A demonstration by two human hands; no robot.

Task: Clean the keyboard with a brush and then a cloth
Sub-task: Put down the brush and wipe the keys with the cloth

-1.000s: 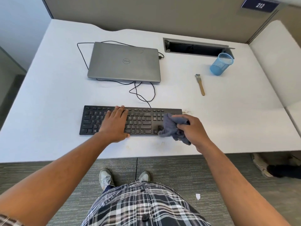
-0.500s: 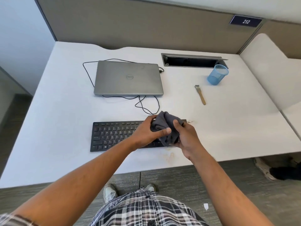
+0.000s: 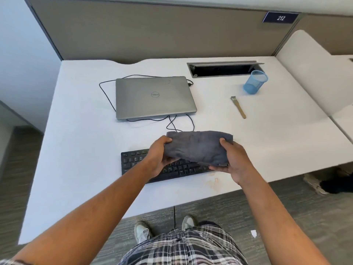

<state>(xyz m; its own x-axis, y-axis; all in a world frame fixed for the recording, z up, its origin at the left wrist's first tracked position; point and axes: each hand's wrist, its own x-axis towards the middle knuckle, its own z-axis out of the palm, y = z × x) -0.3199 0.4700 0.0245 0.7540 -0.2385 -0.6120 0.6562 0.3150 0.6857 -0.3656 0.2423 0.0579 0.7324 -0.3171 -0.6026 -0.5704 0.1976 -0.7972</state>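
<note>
A grey cloth (image 3: pixel 198 146) is stretched out flat in the air above the right half of the black keyboard (image 3: pixel 133 161). My left hand (image 3: pixel 158 155) grips its left edge and my right hand (image 3: pixel 233 159) grips its right edge, thumbs on top. The cloth and both hands hide much of the keyboard's right side. The wooden-handled brush (image 3: pixel 238 107) lies on the white desk (image 3: pixel 76 150) at the back right, apart from both hands.
A closed grey laptop (image 3: pixel 154 97) with a black cable (image 3: pixel 107 96) sits behind the keyboard. A blue mesh cup (image 3: pixel 255 82) stands by an open cable hatch (image 3: pixel 221 68). A partition wall runs along the back. Faint stains mark the desk's front edge.
My left hand left the keyboard and joined the right on the bunched cloth. Both hands then pulled apart and spread the cloth out wide above the keys.
</note>
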